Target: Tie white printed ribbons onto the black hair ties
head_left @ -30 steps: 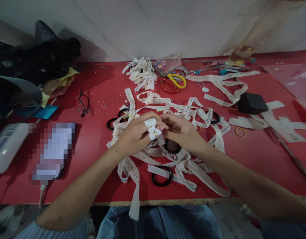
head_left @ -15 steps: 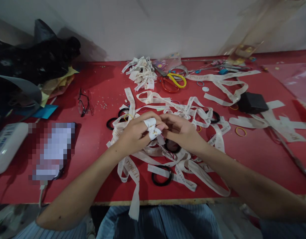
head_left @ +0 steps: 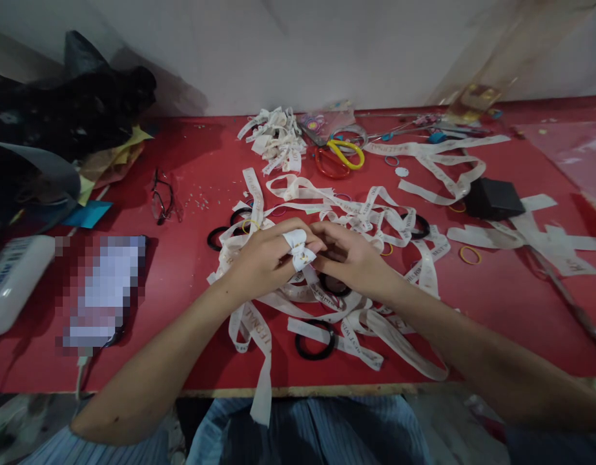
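A white printed ribbon (head_left: 302, 258), gathered into a small bow shape, lies across the fingers of my left hand (head_left: 263, 257). Those fingers are closed around it. Curled in from the other side, my right hand (head_left: 353, 255) meets the left at the bow, its fingers closed on the ribbon; its fingertips are partly hidden. Beneath both hands spreads a tangle of loose printed ribbon strips (head_left: 375, 213). A black ring-shaped band (head_left: 335, 284) sits just under my right hand, and another black band (head_left: 315, 354) lies nearer the front edge with a strip across it.
At the back are a pile of ribbon pieces (head_left: 278, 139) and scissors (head_left: 346, 155) with red and yellow handles. Eyeglasses (head_left: 162, 197) and a phone (head_left: 108, 290) on a cable lie left. To the right stands a black block (head_left: 494, 199) beside ribbon strips and a yellow band (head_left: 470, 255).
The ribbon bow and my fingers have shifted very slightly to the right. Both hands keep nearly the same grip.
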{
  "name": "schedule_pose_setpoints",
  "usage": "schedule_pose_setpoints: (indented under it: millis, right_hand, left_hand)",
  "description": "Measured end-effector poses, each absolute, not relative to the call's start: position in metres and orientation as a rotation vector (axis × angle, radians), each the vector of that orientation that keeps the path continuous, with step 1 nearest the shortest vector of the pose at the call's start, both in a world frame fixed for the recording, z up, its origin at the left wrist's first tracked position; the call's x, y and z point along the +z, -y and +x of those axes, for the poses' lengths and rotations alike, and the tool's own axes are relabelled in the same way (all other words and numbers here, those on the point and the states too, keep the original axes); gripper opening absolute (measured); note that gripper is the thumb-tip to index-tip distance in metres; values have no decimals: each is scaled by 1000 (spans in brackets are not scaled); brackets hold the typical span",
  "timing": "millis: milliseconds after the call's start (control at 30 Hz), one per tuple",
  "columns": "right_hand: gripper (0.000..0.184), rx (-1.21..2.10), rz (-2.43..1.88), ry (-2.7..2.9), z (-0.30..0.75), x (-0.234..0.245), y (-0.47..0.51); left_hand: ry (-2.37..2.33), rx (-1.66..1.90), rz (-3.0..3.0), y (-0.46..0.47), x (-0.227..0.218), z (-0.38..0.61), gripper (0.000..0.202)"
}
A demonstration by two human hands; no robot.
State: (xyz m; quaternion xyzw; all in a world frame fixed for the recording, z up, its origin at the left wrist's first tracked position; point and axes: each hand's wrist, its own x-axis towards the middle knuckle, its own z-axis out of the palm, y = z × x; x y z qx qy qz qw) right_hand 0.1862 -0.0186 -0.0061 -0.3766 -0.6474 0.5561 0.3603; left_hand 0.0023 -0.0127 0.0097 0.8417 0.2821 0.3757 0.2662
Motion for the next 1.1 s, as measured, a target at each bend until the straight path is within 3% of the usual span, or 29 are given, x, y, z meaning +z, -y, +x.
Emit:
schedule_pose_setpoints:
  millis: [800, 1100]
  right_hand:
    - [22, 1469, -972, 1693, 185, -3, 18]
    - [27, 1414, -1038, 1768, 186, -4, 18]
  left_hand:
    - [-796, 893, 2316, 12, 8, 0, 18]
    - [-900, 684, 2489, 13, 10, 0, 23]
